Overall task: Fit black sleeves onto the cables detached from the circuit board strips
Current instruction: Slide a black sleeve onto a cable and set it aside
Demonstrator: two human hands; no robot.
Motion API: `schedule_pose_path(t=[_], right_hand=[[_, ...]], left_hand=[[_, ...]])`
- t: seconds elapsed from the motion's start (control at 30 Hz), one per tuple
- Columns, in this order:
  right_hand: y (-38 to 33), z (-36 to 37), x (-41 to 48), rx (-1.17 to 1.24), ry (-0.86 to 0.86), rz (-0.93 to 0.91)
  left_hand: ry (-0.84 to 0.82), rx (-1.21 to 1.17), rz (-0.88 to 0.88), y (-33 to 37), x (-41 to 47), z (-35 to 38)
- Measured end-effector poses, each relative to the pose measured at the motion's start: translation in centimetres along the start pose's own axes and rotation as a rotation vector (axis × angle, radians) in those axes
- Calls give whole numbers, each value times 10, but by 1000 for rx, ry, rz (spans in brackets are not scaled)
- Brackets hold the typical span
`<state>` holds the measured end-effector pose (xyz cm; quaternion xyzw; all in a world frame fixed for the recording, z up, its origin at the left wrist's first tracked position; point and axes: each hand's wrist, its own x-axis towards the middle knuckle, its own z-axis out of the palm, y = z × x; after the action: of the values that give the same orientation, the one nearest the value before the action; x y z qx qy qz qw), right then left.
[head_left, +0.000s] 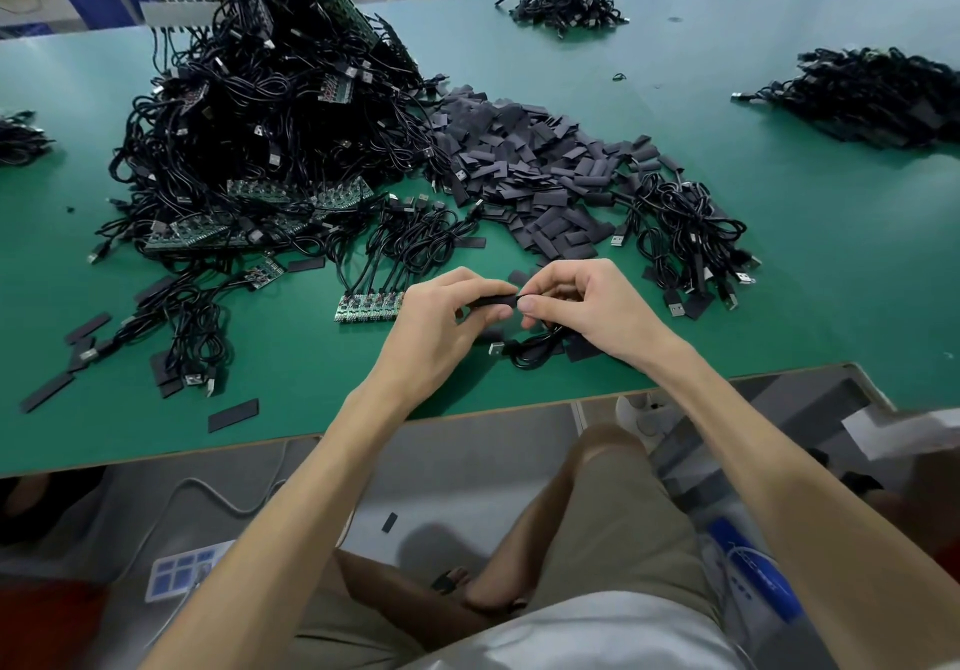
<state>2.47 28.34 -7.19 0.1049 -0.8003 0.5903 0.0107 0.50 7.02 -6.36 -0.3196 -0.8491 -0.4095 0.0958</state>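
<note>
1. Head view: the left hand [441,321] pinches a black sleeve [491,300] between thumb and curled fingers, holding it level just above the green table [779,279].
2. The right hand [587,305] meets the sleeve's right end, its thumb and forefinger pinched narrow on the cable [535,347]. The cable coils below both hands, its USB plug [497,348] under the left fingertips.
3. A circuit board strip [370,305], cables attached, lies just left of the left knuckles.
4. Beyond the fingers spreads a heap of loose sleeves [524,165], and beyond the left hand a tall tangle of cabled strips [260,113].
5. A bundle of cables [685,232] lies right of the right hand.
</note>
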Motion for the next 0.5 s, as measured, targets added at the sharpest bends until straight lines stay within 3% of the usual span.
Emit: schedule_pose_path(t=[0.5], right_hand=[[-2, -1, 0, 52, 24, -18]], left_hand=[[1, -84, -86, -3, 4, -2]])
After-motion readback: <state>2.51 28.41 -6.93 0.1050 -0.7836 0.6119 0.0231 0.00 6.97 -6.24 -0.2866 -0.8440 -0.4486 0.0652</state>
